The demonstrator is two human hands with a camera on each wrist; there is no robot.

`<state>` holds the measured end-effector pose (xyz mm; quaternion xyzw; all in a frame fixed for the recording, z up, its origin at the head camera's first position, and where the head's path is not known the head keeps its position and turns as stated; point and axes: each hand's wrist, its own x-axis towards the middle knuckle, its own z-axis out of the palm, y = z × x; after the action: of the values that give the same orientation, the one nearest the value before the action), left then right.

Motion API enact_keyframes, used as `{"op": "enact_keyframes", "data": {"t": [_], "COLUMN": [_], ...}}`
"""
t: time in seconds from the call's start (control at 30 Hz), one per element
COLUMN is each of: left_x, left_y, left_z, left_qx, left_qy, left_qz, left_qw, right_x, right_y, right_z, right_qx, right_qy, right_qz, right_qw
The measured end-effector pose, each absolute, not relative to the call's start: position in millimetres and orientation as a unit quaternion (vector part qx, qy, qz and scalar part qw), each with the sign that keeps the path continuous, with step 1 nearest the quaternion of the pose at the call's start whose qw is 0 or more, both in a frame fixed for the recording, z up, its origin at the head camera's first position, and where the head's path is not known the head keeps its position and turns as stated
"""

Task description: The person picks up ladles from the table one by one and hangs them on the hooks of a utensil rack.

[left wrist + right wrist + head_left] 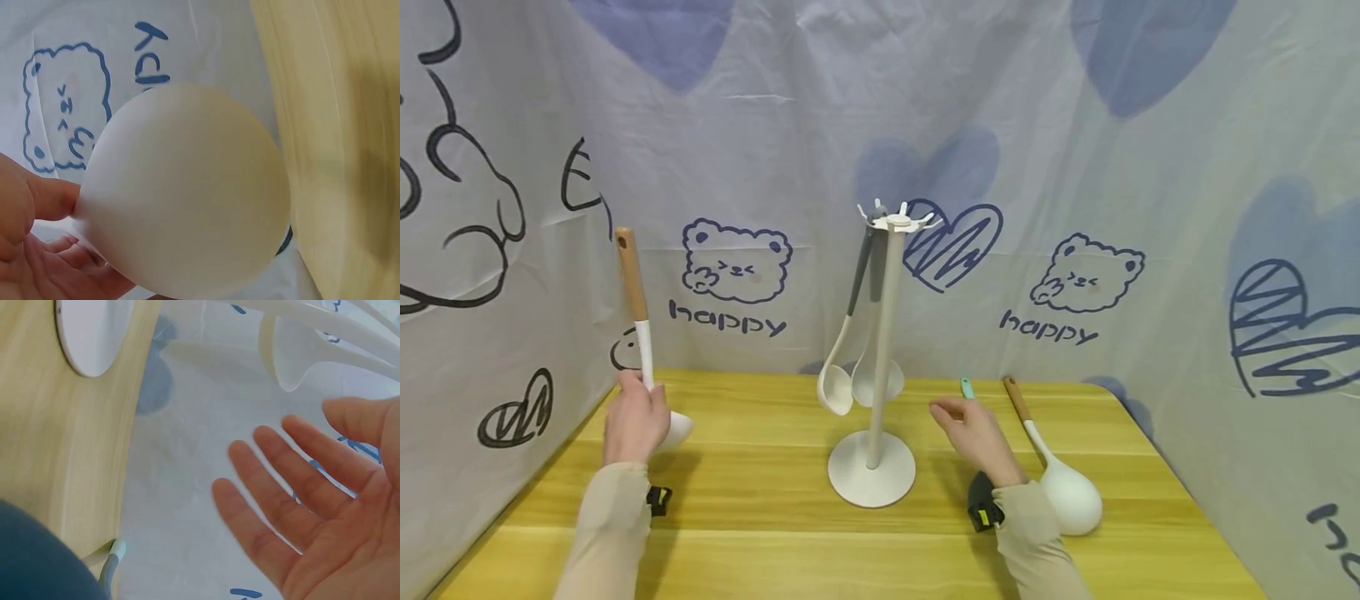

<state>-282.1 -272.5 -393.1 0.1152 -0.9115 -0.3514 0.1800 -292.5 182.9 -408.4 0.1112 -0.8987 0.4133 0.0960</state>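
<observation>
My left hand (637,421) grips the white shaft of a ladle (632,279) with a wooden handle. That handle points up, and the ladle's round white bowl (187,194) hangs below the fingers, beside the table's left edge. My right hand (973,437) is right of a white utensil stand (883,350), touching nothing. In the right wrist view its fingers (269,531) are spread and fairly straight. A grey-handled ladle (835,387) hangs from the stand, with another white-headed utensil (867,383) partly hidden behind the post.
A second wooden-handled white ladle (1071,496) lies bowl-down on the table (760,550) at right. Beside it lies a utensil with a mint handle tip (967,387), mostly covered by my right arm. A printed curtain (820,125) surrounds the table's back and sides.
</observation>
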Motion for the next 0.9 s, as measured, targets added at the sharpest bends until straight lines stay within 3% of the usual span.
{"op": "enact_keyframes", "data": {"t": [0.33, 0.67, 0.9], "left_x": [-281, -281, -280], "left_y": [-247, -218, -203], "left_z": [-391, -381, -377], "left_qx": [0.036, -0.032, -0.074], "left_qy": [-0.913, -0.915, -0.899], "left_qz": [-0.336, -0.344, -0.354], "left_qw": [0.229, 0.209, 0.247], "right_x": [-292, -296, -297], "right_y": [172, 158, 152], "right_z": [-396, -373, -353], "right_qx": [0.128, 0.167, 0.207], "right_qy": [-0.864, -0.847, -0.843], "right_qz": [0.445, 0.453, 0.421], "right_qw": [0.196, 0.223, 0.264]}}
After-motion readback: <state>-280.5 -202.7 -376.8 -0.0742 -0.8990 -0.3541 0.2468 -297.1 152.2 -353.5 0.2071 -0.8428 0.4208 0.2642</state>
